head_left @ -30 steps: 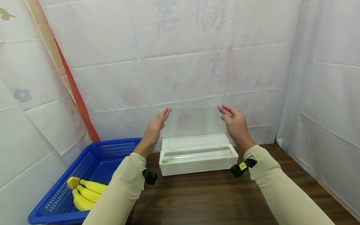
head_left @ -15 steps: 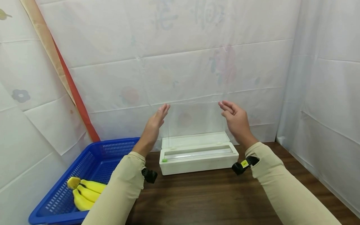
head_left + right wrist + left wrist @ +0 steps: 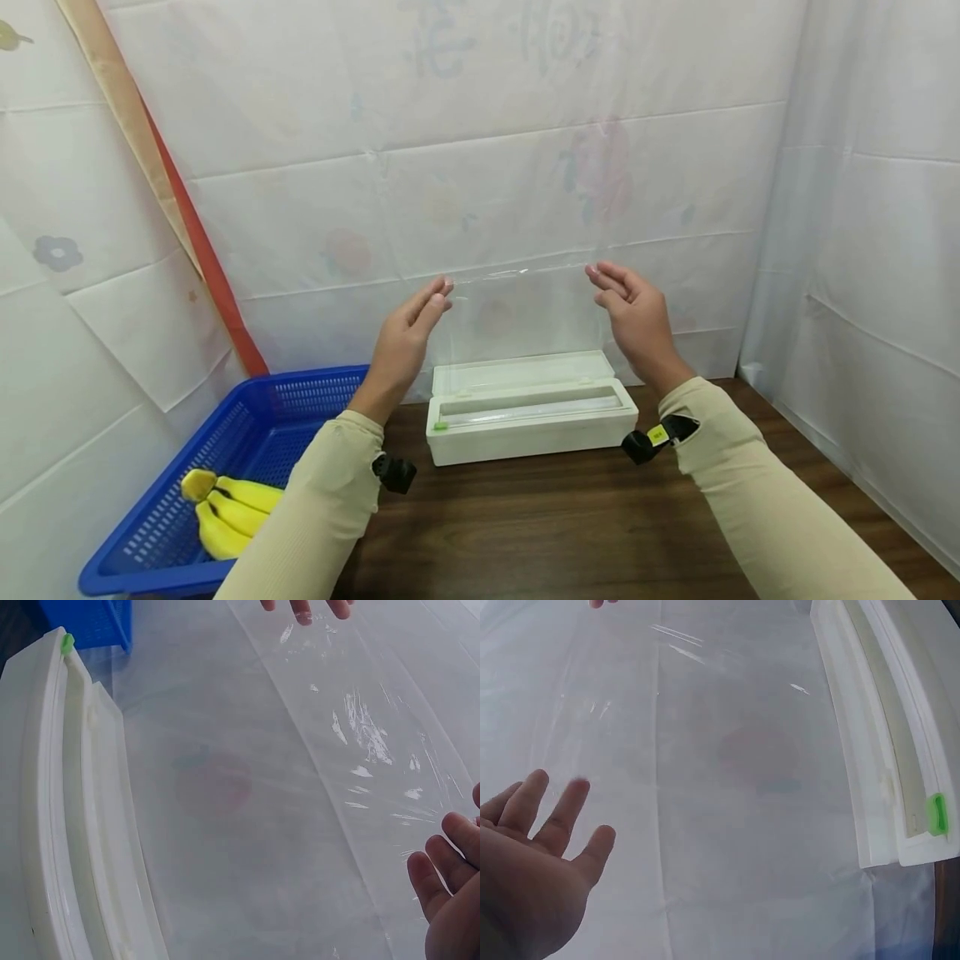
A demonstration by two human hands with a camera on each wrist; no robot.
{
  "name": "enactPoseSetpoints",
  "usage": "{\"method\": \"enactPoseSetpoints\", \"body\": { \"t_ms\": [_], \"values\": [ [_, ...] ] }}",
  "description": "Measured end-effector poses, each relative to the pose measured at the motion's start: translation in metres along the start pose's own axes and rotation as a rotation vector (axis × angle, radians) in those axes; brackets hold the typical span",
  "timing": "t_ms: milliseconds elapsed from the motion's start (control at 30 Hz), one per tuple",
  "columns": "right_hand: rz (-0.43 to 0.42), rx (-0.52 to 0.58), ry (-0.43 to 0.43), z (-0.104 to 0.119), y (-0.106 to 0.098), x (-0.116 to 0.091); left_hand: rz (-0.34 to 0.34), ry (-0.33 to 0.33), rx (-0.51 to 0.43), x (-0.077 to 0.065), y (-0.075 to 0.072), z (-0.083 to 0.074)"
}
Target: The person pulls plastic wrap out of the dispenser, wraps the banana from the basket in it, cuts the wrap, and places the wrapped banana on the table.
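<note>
A sheet of clear cling film rises from a white dispenser box and spans the gap between my hands. My left hand holds its upper left corner at the fingertips, the other fingers spread in the left wrist view. At the upper right corner my right hand pinches the film between thumb and fingers. Shiny creases run along the film in the right wrist view. Behind the film, the box's lid stands raised, and a green slider sits at the box's left end.
A blue plastic basket stands at the left with a bunch of bananas in it, partly hidden by the left sleeve. White printed sheeting encloses the back and sides of the brown wooden table.
Both hands have risen slightly, the right one also a little rightward. The left hand has turned, so its thumb now shows, and the film's top edge now slopes up to the right.
</note>
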State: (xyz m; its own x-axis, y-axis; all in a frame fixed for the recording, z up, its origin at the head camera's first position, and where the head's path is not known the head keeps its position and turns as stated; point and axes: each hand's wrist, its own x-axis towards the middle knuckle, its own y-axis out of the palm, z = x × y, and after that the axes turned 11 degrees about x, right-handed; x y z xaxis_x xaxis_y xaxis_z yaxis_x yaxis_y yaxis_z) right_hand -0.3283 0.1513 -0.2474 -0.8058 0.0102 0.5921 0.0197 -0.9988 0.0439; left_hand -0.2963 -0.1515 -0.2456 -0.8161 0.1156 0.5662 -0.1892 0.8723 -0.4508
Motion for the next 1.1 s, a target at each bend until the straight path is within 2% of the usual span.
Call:
{"method": "enactPoseSetpoints", "body": {
  "t_ms": [167,267,333,433,633,767,933,1100],
  "values": [
    [-0.009,0.002,-0.001,-0.002,-0.002,0.0,-0.103,-0.028,0.126,-0.004,-0.001,0.001],
    [-0.013,0.0,-0.002,-0.003,-0.002,-0.001,-0.126,-0.014,0.196,-0.005,0.001,0.001],
    [-0.01,0.0,-0.006,-0.003,-0.003,-0.002,-0.11,-0.017,0.228,-0.006,0.002,0.001],
    [-0.003,0.01,-0.014,-0.002,-0.003,-0.003,-0.051,-0.038,0.288,-0.007,0.006,-0.002],
    [-0.025,0.028,-0.021,-0.003,-0.006,-0.005,0.099,-0.133,0.38,-0.01,0.009,-0.005],
    [-0.024,0.012,-0.027,-0.003,-0.008,-0.007,0.149,-0.199,0.351,-0.014,0.01,-0.001],
    [-0.007,0.001,-0.044,-0.001,-0.011,-0.011,0.239,-0.283,0.193,-0.019,0.008,0.001],
    [-0.027,0.003,-0.054,0.0,-0.016,-0.015,0.32,-0.28,0.055,-0.022,0.005,-0.001]
  ]
}}
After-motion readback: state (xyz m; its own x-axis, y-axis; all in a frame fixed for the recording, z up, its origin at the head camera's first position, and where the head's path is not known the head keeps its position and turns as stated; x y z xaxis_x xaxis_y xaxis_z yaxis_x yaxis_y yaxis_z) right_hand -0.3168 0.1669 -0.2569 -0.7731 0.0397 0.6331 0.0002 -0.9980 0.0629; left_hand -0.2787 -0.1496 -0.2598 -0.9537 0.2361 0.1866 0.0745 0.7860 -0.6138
